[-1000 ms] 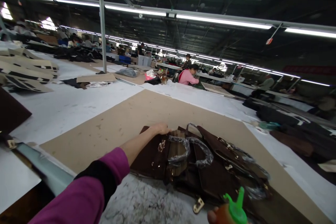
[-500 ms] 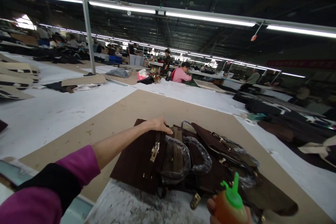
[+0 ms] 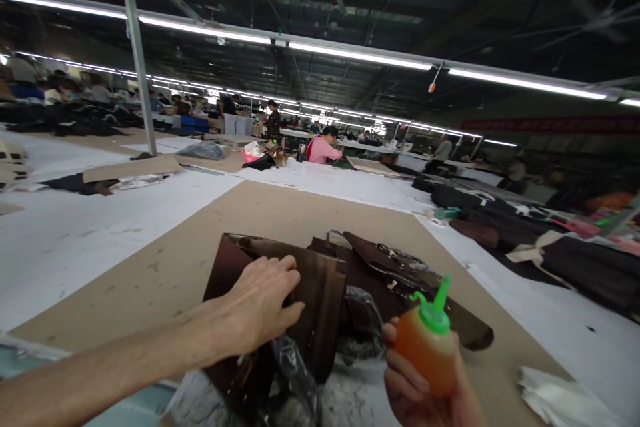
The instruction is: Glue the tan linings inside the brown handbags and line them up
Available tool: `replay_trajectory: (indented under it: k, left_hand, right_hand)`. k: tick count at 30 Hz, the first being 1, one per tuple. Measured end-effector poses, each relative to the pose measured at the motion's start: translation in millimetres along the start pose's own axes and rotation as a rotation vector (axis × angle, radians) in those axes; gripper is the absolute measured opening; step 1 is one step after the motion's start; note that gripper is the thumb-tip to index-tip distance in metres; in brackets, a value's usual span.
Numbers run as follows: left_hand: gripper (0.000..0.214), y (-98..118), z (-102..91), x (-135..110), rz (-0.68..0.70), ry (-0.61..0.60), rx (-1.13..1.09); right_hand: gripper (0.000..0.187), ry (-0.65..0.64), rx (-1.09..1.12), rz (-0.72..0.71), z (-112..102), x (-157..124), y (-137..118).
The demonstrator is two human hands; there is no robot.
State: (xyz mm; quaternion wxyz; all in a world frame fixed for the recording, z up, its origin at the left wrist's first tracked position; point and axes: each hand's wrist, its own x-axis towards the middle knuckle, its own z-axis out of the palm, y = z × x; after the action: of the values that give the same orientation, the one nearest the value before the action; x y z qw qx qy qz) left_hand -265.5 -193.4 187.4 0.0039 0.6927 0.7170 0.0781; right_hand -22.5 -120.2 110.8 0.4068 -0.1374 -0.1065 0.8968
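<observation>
My left hand lies over the upper part of a dark brown handbag, fingers bent and thumb spread apart. No edge of the bag shows between thumb and fingers. The bag is tilted up, showing its side, with a plastic-wrapped handle hanging low in front. In my right hand is a squeeze bottle of orange-amber liquid, its green nozzle pointing up. The right fingers wrap around the bottle, beside the bag and apart from it. Another brown handbag lies behind and to the right, with metal fittings.
Brown board covers the table under the bags, with white sheeting around it. Crumpled white material lies at lower right. Dark material is piled on the right. A person in pink sits at the far side.
The near handbag has been tipped up from lying flat. My left hand has come nearer over it. My right hand has raised the bottle, and the view has turned right.
</observation>
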Motion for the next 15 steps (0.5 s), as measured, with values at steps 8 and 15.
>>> replay_trajectory:
  k: [8,15]
  left_hand:
    - [0.059,10,-6.7,-34,-0.192,0.013,-0.221]
    - [0.053,-6,-2.1,0,-0.168,-0.019,-0.1]
  right_hand:
    - [0.049,0.025,-0.047,-0.003,61,30,5]
    - [0.047,-0.099,-0.027,0.079,67,48,12]
